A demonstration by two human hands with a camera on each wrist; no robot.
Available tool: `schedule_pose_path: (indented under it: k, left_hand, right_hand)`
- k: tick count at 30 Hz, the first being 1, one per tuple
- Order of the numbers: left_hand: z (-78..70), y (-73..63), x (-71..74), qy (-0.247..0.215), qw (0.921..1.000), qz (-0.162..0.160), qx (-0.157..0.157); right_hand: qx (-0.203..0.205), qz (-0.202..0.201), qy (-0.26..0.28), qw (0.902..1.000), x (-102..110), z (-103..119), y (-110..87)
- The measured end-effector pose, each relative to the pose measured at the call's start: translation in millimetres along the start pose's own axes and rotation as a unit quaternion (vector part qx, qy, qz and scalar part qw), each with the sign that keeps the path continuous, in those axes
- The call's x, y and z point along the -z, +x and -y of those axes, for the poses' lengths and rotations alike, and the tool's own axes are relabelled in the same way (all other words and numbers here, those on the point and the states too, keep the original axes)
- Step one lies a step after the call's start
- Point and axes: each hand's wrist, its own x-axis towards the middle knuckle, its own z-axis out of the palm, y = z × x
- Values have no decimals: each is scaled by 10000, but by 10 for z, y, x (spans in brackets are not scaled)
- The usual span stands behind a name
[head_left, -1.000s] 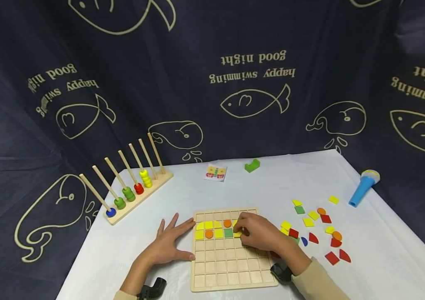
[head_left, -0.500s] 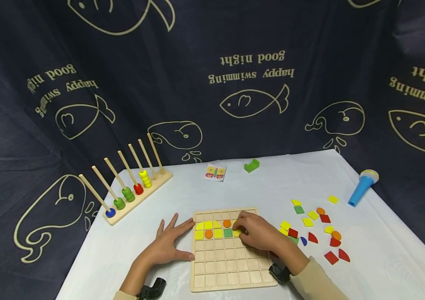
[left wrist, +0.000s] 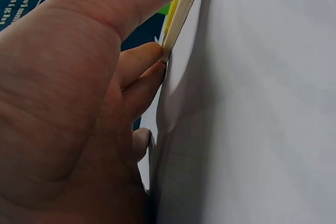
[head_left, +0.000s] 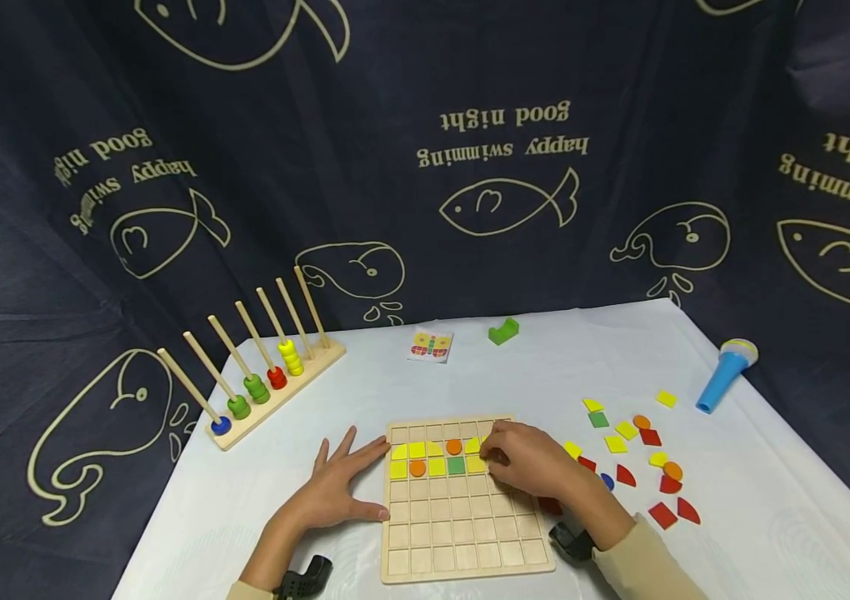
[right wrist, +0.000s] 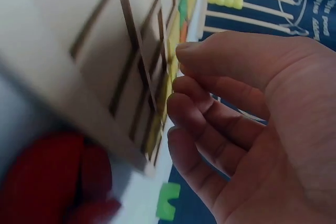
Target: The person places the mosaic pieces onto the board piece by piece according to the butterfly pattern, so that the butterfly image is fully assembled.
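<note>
A wooden grid board (head_left: pixel 446 534) lies flat on the table. Yellow pieces (head_left: pixel 437 467), orange discs (head_left: pixel 454 447) and a green square (head_left: pixel 457 466) fill cells in its second and third rows. My left hand (head_left: pixel 334 492) is spread beside the board, index fingertip and thumb at its left edge. My right hand (head_left: pixel 527 458) is over the board's upper right, bent fingertips right at the filled rows, covering some cells. In the right wrist view, thumb and fingers (right wrist: pixel 186 114) are loosely bent close to the yellow strip (right wrist: pixel 172 51), with no piece showing between them.
Loose coloured pieces (head_left: pixel 626 475) lie scattered right of the board, some behind the right forearm. A blue toy microphone (head_left: pixel 722 382) stands beyond them. A peg counting rack (head_left: pixel 278 396) is at the left; a pattern card (head_left: pixel 431 347) and green block (head_left: pixel 504 332) are at the back.
My right hand has shifted slightly right along the filled rows, uncovering yellow pieces in the fifth column. The left hand stays at the board's edge.
</note>
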Motion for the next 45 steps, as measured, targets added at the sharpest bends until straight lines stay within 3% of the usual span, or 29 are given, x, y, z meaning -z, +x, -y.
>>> schedule_pose_path:
  k: [12, 18, 23, 28, 32, 37, 45]
  left_hand:
    - [16, 0, -6, 7, 10000, 20, -3]
    - [22, 4, -11, 4, 10000, 47, 31]
    - [21, 16, -12, 32, 10000, 19, 34]
    - [12, 20, -8, 22, 10000, 50, 35]
    - [12, 14, -7, 34, 10000, 56, 68]
    - [13, 10, -9, 21, 10000, 40, 59]
    - [8, 4, -8, -32, 10000, 40, 40]
  right_hand:
    - [-902, -78, 360, 9952, 277, -279, -251]
    - [-1010, -30, 461, 9938, 341, -437, -429]
    - [-1033, 190, 899, 9904, 376, -539, -614]
    - [-1191, 675, 1459, 9798, 387, -594, -818]
    - [-1128, 858, 1341, 9808, 361, -597, -922]
    - [-1107, 798, 1008, 9855, 303, -573, -961]
    - [-1668, 642, 806, 9806, 265, -518, -926]
